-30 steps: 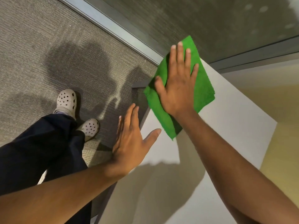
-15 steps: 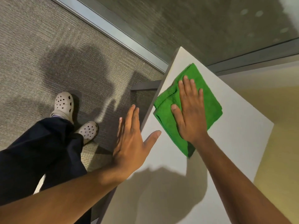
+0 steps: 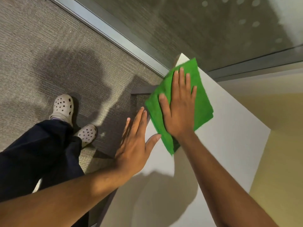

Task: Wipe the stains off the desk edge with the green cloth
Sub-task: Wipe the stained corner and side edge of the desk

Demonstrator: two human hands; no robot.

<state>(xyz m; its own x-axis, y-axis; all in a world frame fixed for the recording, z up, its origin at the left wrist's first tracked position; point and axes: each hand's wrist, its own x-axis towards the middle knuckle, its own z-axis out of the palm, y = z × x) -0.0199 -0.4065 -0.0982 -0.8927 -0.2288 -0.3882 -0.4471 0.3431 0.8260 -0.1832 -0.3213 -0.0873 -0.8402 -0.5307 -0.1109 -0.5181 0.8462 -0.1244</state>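
Observation:
The green cloth (image 3: 202,102) lies folded on the white desk (image 3: 226,136), overhanging its left edge near the far corner. My right hand (image 3: 179,108) presses flat on the cloth, fingers spread and pointing away from me. My left hand (image 3: 135,145) rests flat with open fingers on the desk's left edge, just below the cloth, its thumb close to the cloth's lower border. No stains are visible on the desk surface.
Grey carpet (image 3: 49,54) lies left of the desk, where my legs in dark trousers (image 3: 41,153) and pale clogs (image 3: 63,106) stand. A metal floor rail (image 3: 105,28) and a glass partition (image 3: 213,30) run beyond the desk corner. A yellow wall (image 3: 282,145) sits to the right.
My right hand slid the cloth from the far corner back toward me, then forward and leftward again over the desk edge. My left hand stayed put on the edge.

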